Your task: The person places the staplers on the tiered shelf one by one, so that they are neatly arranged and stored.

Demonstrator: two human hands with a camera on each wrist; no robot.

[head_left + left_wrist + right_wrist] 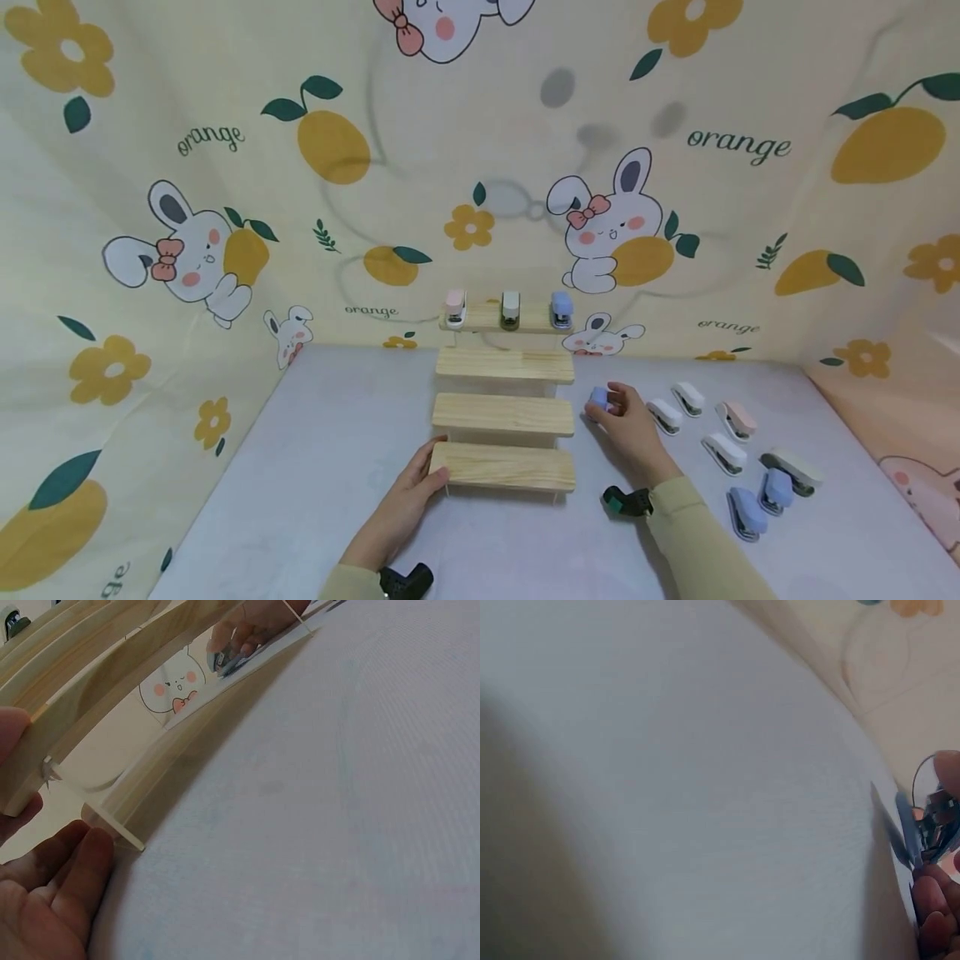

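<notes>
A wooden tiered rack (pixel 502 467) with clear supports stands mid-table. My left hand (pixel 408 492) holds the left end of its lowest board; in the left wrist view the thumb lies at the board (pixel 82 694) and the fingers (pixel 90 870) sit beneath, by a support. Right of the rack, my right hand (pixel 628 421) pinches a small blue stapler (pixel 597 397), partly hidden by the fingers. The right wrist view catches this stapler (pixel 909 829) at its edge. On the top board stand a pink stapler (pixel 455 307), a white stapler (pixel 510 307) and a blue stapler (pixel 561 308).
Several more staplers lie loose at the right, among them a pink stapler (pixel 738 420), a white stapler (pixel 724 453) and a blue stapler (pixel 747 512). A patterned cloth (pixel 420 175) hangs behind the white table (pixel 337 417) and along its sides.
</notes>
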